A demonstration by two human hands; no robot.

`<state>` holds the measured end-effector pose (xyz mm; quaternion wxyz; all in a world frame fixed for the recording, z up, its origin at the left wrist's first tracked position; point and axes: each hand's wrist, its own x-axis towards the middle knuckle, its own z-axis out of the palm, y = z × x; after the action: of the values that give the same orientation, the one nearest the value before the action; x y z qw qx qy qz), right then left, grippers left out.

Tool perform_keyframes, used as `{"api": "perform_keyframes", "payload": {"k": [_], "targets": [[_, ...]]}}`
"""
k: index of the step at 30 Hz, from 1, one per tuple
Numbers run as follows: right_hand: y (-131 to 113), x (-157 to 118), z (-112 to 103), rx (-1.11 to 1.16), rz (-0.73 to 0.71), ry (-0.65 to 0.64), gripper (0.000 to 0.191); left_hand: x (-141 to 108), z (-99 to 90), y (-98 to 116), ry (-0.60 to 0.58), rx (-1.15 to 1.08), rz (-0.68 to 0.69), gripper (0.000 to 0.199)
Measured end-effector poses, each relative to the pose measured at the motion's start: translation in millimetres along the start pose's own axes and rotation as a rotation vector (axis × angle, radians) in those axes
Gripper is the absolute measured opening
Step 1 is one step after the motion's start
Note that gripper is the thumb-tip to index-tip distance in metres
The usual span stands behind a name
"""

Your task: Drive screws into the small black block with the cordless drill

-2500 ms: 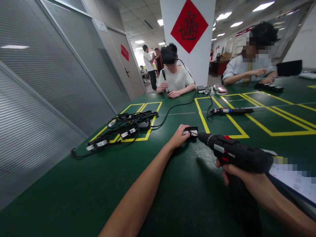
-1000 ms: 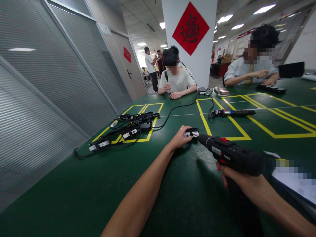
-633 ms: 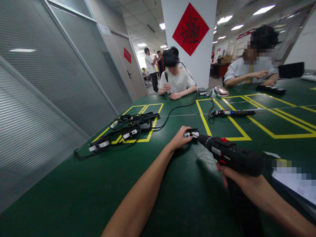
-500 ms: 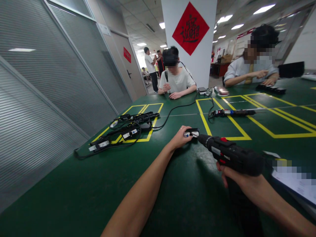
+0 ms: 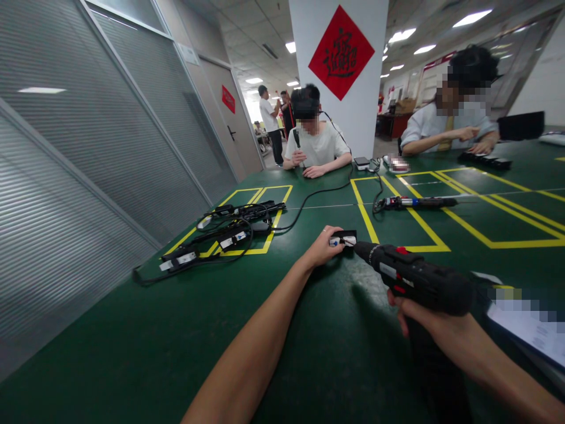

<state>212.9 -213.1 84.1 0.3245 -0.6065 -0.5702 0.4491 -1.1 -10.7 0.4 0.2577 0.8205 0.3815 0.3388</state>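
Steadily, a left hand [image 5: 324, 247] grips a small black-and-white rectangular block [image 5: 350, 241] while a right hand [image 5: 435, 321] levels a black power drill with red accents [image 5: 415, 277] at it.
The block sits on the dark green tabletop [image 5: 185, 341], the left fingers closed over its left end; the right hand is wrapped around the drill's handle, and the thin bit points at the block's white side, contact being too small to tell. Left of the block lies a tangle of black cables and white-labelled black bars [image 5: 233, 227]; beyond and to the right, a slim black-and-blue pen-shaped tool [image 5: 419, 202] crosses yellow tape lines [image 5: 364, 203].
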Motion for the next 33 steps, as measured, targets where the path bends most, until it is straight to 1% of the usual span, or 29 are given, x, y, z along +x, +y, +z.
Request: {"api": "perform_keyframes", "payload": {"k": [6,11,14,19,24,28,33], "targets": [[-2.5,-0.6,-0.8,0.050,-0.035,0.006,0.023,-0.4,-0.1,-1.8,0.012,-0.009,0.022,0.046],[-1.8,-1.1,0.0,0.042,-0.024,-0.003,0.022,-0.2,0.2,-0.8,0.012,-0.017,0.010,0.046],[-1.2,-1.6,0.5,0.073,-0.025,0.023,0.022,0.0,0.5,-0.2,0.011,-0.009,0.003,0.046],[-0.3,-1.1,0.2,0.062,-0.029,-0.009,0.022,-0.8,0.3,0.7,0.007,-0.007,0.001,0.044],[0.9,-1.2,0.3,0.076,0.005,-0.024,0.019,-1.4,0.5,1.0,0.008,-0.016,-0.011,0.042],[-1.1,-2.2,1.4,0.089,0.020,0.012,0.020,-1.6,0.2,1.9,0.010,-0.030,-0.031,0.038],[-2.8,-2.4,2.5,0.101,-0.012,0.021,0.017,-1.4,-0.1,3.7,0.007,-0.038,-0.044,0.037]]}}
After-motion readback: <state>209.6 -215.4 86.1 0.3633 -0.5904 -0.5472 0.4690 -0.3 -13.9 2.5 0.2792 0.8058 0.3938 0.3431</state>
